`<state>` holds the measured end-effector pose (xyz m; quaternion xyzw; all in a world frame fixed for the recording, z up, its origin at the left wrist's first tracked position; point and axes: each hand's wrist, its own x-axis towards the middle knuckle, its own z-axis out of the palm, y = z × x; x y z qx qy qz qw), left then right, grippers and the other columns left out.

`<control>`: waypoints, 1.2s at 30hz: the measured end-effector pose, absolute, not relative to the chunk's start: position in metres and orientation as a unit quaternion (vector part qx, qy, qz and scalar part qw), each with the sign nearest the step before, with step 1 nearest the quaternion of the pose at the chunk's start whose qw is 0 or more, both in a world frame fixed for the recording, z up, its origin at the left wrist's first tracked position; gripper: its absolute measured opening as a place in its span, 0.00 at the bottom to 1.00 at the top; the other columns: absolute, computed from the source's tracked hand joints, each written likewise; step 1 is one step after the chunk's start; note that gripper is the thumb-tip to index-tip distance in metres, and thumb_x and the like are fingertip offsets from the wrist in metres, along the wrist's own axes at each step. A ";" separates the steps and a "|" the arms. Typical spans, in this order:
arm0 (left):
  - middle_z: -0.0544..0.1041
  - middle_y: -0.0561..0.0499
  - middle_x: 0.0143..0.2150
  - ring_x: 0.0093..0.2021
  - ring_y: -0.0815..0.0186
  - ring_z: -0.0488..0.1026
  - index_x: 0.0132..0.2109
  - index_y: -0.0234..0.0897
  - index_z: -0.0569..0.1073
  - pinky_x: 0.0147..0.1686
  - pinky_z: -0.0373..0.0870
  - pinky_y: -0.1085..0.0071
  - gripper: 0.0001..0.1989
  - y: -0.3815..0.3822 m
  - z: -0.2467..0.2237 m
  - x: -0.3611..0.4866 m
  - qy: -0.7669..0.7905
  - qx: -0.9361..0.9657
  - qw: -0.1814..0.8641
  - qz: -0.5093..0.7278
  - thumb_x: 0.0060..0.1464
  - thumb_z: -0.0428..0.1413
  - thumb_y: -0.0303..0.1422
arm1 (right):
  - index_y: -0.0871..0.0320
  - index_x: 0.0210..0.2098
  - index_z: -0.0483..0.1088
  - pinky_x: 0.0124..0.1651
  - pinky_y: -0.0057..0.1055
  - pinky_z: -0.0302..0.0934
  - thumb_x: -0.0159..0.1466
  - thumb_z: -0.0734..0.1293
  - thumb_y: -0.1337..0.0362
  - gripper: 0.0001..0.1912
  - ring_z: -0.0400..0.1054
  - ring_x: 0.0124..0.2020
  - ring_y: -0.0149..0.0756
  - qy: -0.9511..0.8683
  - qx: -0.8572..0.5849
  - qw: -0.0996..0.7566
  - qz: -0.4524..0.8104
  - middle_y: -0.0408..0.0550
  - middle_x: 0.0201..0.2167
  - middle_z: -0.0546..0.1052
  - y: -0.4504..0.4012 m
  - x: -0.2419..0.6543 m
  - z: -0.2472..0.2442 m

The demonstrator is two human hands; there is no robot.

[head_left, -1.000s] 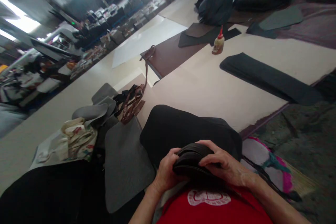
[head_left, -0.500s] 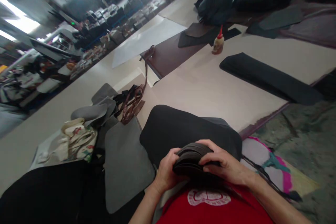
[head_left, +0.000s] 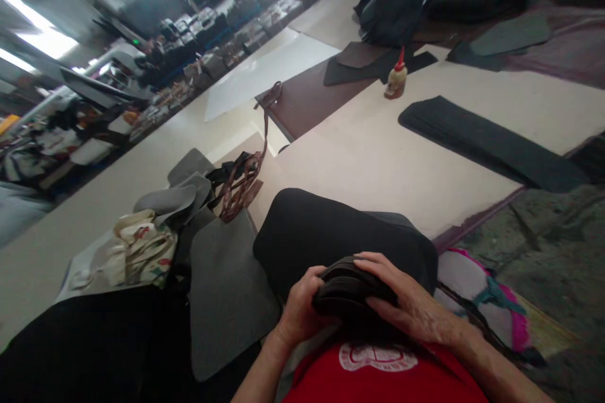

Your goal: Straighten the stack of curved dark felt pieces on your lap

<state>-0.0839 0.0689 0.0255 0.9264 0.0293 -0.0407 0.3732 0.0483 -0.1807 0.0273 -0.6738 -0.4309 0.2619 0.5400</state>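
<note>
Close to the red shirt, a bent stack of thin black sheet pieces (head_left: 343, 286) is held between both hands. My left hand (head_left: 300, 308) grips its left end, the thumb side partly hidden. Over the right end lies my right hand (head_left: 409, 302), fingers curved round the edge with a gap between the upper and lower ones. Just beyond the hands, a larger rounded black panel (head_left: 321, 227) rests at the table edge. To the left is a flat grey panel (head_left: 227, 296).
Tangled brown strips (head_left: 243, 186) and a patterned cloth (head_left: 146, 252) lie on the left. A red-tipped glue bottle (head_left: 396, 82) stands on the table (head_left: 350, 151), near a long black stack (head_left: 486, 141). A pink-edged cloth item (head_left: 501, 302) is at lower right.
My right hand's fingers have shifted from bent at the stack's right edge to more extended over its top. My left hand keeps its grip. The view has moved slightly.
</note>
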 end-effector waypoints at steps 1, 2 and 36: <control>0.72 0.48 0.55 0.50 0.59 0.73 0.40 0.41 0.70 0.46 0.71 0.66 0.25 0.069 0.025 -0.084 0.029 0.926 0.374 -0.040 0.40 0.72 0.42 | 0.46 0.66 0.54 0.69 0.38 0.51 0.68 0.65 0.61 0.29 0.54 0.66 0.39 -0.434 -0.674 0.538 0.262 0.48 0.67 0.54 -0.182 0.048 0.029; 0.72 0.48 0.55 0.49 0.59 0.73 0.40 0.41 0.70 0.46 0.71 0.66 0.25 0.070 0.024 -0.084 0.027 0.925 0.376 -0.038 0.39 0.72 0.42 | 0.46 0.67 0.53 0.69 0.38 0.51 0.68 0.66 0.58 0.31 0.53 0.67 0.40 -0.435 -0.675 0.535 0.263 0.48 0.68 0.53 -0.183 0.048 0.030; 0.72 0.42 0.49 0.51 0.52 0.68 0.51 0.37 0.71 0.54 0.64 0.55 0.24 0.051 -0.019 -0.141 -0.069 0.952 0.275 0.114 0.45 0.64 0.34 | 0.52 0.68 0.51 0.54 0.39 0.67 0.61 0.63 0.68 0.37 0.69 0.54 0.42 -0.402 -0.825 0.385 0.093 0.52 0.54 0.71 -0.199 -0.050 0.002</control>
